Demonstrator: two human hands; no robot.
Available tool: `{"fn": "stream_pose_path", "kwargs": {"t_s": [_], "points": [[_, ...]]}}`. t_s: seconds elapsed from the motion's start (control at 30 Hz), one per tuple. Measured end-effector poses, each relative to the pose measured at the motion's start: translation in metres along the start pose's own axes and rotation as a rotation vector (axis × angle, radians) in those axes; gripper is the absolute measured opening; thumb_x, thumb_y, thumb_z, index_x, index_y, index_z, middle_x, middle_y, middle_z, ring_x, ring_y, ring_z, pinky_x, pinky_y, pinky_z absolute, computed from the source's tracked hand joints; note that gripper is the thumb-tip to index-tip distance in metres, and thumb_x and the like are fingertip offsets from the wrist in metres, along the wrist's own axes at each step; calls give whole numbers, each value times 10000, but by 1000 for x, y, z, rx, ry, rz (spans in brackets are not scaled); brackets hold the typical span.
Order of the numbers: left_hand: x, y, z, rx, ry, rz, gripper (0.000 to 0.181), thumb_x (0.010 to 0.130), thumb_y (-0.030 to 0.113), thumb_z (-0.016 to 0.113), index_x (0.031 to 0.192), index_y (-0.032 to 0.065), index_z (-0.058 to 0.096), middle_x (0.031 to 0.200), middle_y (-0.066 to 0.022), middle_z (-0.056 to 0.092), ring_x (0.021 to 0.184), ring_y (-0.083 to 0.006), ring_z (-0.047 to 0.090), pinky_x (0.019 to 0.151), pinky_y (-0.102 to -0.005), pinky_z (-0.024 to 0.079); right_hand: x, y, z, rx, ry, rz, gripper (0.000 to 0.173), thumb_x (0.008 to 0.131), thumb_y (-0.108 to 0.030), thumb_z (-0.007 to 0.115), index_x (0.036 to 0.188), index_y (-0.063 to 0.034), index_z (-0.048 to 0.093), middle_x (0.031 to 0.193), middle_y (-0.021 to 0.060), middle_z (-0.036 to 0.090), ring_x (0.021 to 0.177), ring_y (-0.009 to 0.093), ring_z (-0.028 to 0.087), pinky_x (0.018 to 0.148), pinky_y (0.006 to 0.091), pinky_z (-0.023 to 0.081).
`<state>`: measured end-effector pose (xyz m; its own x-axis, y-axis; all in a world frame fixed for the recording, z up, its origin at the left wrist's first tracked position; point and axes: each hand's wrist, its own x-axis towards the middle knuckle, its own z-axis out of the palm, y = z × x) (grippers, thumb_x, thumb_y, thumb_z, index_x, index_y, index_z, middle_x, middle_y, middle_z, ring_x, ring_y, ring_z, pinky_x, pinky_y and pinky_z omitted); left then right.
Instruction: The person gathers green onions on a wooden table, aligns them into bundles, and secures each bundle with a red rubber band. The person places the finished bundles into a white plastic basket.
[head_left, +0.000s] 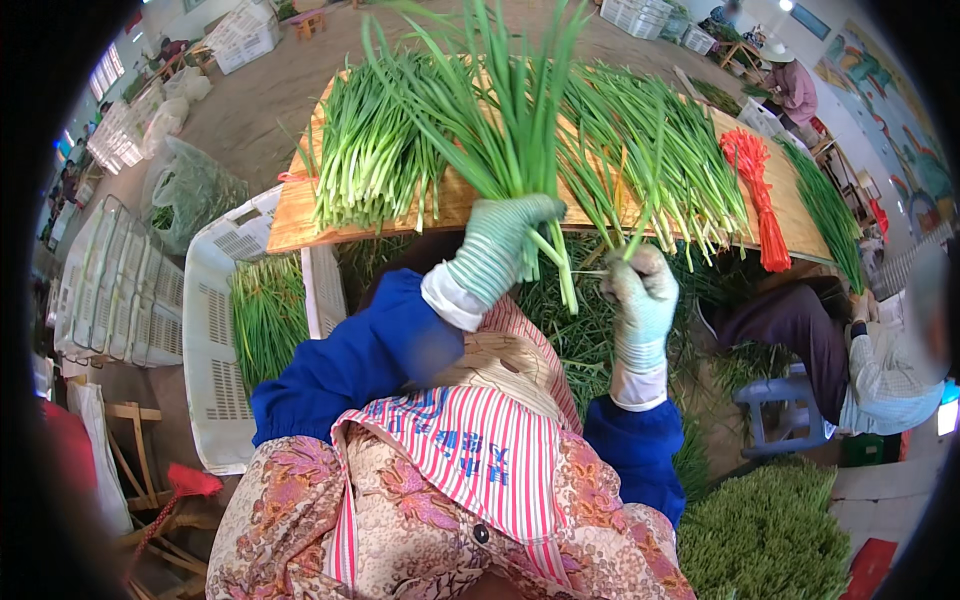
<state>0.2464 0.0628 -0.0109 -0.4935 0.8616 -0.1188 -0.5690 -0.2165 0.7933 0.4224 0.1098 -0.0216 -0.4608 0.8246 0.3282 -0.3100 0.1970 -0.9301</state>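
Note:
My left hand (506, 236), in a green-and-white striped glove, is closed around a bunch of garlic chives (517, 150). Their leaves fan upward past the board, and a few pale stem ends poke out below the fist. To its right, my gloved right hand (637, 281) pinches a few chive stalks (646, 210) between thumb and fingers. A thin pale strand (589, 272) stretches from those fingertips toward the stems under my left hand. Both hands are just in front of a wooden board (292, 225), where a chive pile (382, 142) lies left and a looser pile (667, 157) right.
Red ties (765, 202) lie on the board's right part. A white plastic crate (217, 337) with chives stands left. Leaf trimmings (592, 337) cover the floor below. At right a co-worker (885, 367) sits near a blue stool (784, 405), holding chives. More chives (765, 525) lie lower right.

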Motion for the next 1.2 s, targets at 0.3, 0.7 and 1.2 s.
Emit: {"fn": "stream_pose_path", "kwargs": {"t_s": [0.3, 0.7, 1.2], "points": [[-1, -8, -10, -86, -218, -66, 231, 786, 97, 660, 963, -51, 645, 824, -109, 668, 664, -178, 637, 577, -275, 535, -32, -5, -86, -768, -273, 40, 276, 836, -186, 604, 1029, 9, 629, 871, 122, 650, 780, 172, 623, 698, 276, 496], [-13, -18, -6, 40, -214, 27, 282, 777, 46, 677, 1042, 24, 583, 824, -54, 646, 608, -144, 611, 540, -255, 507, 2, -3, 6, -808, -107, -274, 130, 741, -130, 707, 777, -53, 610, 594, 74, 565, 512, 201, 544, 502, 333, 434], [-12, -26, -22, -60, -320, -67, 172, 792, 70, 626, 919, -44, 607, 743, -117, 648, 511, -191, 607, 400, -289, 509, -5, 24, 20, -3, 9, 142, 106, 846, -23, 577, 945, -7, 610, 772, 41, 622, 656, 73, 536, 626, 214, 456]]}}
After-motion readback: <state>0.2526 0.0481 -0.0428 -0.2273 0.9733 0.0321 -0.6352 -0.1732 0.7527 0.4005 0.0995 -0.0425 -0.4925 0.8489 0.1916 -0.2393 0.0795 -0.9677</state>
